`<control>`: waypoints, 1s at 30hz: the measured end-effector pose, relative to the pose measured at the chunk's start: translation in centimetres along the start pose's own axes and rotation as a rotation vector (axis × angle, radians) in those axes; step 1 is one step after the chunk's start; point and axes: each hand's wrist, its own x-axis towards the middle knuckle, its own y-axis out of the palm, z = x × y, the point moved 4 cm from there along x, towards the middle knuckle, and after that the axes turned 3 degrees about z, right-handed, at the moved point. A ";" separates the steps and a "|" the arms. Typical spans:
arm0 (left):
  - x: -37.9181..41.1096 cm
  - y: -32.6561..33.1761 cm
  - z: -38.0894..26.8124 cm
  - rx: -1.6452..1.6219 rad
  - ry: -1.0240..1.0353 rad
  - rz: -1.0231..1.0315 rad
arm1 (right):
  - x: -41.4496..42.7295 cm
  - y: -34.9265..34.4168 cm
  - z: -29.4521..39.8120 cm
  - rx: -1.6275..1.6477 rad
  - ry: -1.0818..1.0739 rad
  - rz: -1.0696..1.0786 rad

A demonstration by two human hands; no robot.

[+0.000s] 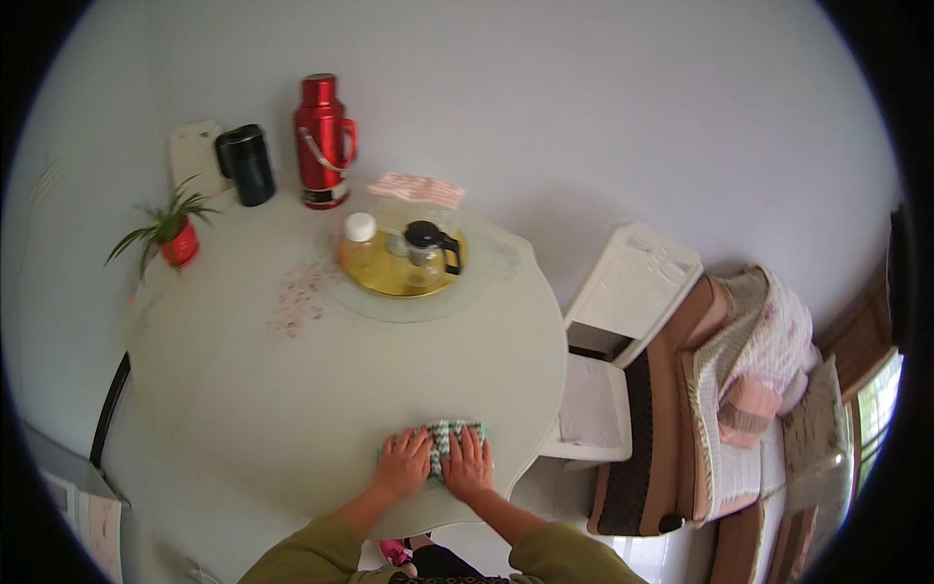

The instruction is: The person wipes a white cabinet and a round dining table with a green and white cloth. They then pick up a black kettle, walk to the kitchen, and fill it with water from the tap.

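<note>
A folded green-and-white patterned cloth (446, 442) lies on the pale round table (314, 409), close to its front edge. My left hand (403, 461) holds down the cloth's left part, fingers pointing away from me. On the right part presses my right hand (468, 465), its fingers slightly spread. The two hands sit side by side, with a strip of cloth showing between them. Their palms hide the cloth's near edge.
A glass turntable (408, 312) bears a yellow tray (387, 285) with a glass teapot (427, 255) and a white-capped jar (359, 244). Behind stand a red thermos flask (319, 146), a dark jug (250, 168) and a potted plant (179, 244). A white chair (595, 409) adjoins the table's right edge.
</note>
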 end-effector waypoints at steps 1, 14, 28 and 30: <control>-1.9 -0.9 -0.1 0.009 -0.021 0.004 | -1.2 0.4 1.4 0.003 -0.044 0.030; -8.5 -3.0 2.3 0.119 -0.270 -0.034 | -0.1 1.6 7.2 0.052 -0.431 0.066; 0.2 -3.3 10.8 0.229 -0.721 -0.165 | 16.5 4.2 9.4 0.084 -0.688 0.157; 0.6 -3.4 11.5 0.253 -0.779 -0.178 | 17.9 4.3 10.1 0.085 -0.690 0.198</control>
